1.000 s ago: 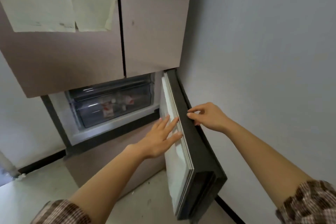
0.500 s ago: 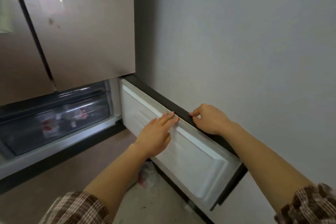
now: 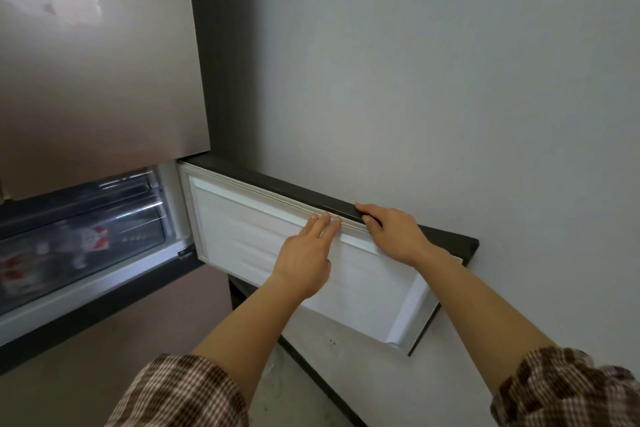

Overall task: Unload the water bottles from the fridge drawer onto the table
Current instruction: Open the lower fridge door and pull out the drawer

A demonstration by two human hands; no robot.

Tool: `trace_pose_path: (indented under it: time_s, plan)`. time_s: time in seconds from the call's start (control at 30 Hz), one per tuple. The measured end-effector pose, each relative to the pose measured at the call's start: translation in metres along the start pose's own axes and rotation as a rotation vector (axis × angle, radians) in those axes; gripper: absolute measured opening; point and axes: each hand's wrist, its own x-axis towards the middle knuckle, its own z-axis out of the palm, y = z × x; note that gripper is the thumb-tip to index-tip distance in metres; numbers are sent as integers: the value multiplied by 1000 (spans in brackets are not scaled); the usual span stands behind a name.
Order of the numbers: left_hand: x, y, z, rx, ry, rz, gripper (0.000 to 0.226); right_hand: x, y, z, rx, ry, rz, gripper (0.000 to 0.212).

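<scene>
The fridge's small lower door stands swung wide open, its dark outer face close to the grey wall. My left hand presses flat on the door's white inner panel with straight fingers. On the door's dark top edge my right hand grips, its fingers curled over the edge. Behind the opening at the left sits a clear fridge drawer, pushed in. Water bottles with red-and-white labels lie inside it, blurred. No table is in view.
The grey wall runs just behind the open door on the right. A closed brown upper fridge door hangs above the drawer, and a brown lower panel lies beneath it. Dark skirting meets the pale floor below the door.
The lower door has swung further open toward the wall, with both hands staying on it. My view has turned right, so the drawer now lies at the left edge.
</scene>
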Motion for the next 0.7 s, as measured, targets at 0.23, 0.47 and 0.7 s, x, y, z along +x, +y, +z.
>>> trace_pose_path:
  time_s: [0.23,0.47,0.7]
  plan:
    - [10,-2,6,31,16,16,72,9,9,-1,-12,16,-24,40]
    - [4,-29,-12,-71,67,43,69,14,-7,-4,131,93,-79,38]
    - [-43,-123,-50,-130,146,-389,61,45,-115,30,200,105,-309,43]
